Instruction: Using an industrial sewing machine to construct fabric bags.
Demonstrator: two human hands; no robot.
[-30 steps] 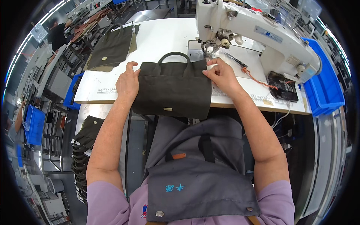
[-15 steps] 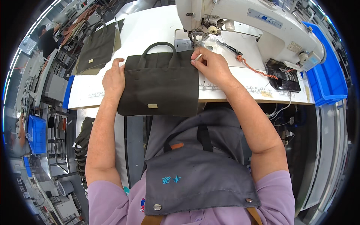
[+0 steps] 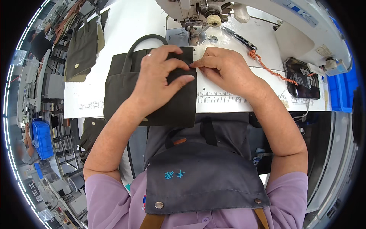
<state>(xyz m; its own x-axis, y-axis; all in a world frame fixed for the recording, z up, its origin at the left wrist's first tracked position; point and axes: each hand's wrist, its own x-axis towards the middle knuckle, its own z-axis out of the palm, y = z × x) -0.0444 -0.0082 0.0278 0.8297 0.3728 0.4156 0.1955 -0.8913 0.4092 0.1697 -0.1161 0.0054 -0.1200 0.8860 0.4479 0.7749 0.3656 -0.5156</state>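
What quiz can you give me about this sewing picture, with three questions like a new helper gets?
1. True or false: the right hand is at the right edge of the dark bag piece.
2. What colour is the cord beside the slim tool? A) blue B) orange C) green
3. Fill in: a ring shows on the person's ____.

Key: 1. True; 2. B; 3. left hand.

Left hand (image 3: 158, 74) curves over a dark olive fabric handbag (image 3: 177, 105) with a looped handle (image 3: 150, 36); right hand (image 3: 227, 70) appears to pinch its right edge, the exact contact hidden. The handbag overhangs a white table (image 3: 118, 23), near a sewing machine (image 3: 297, 40).
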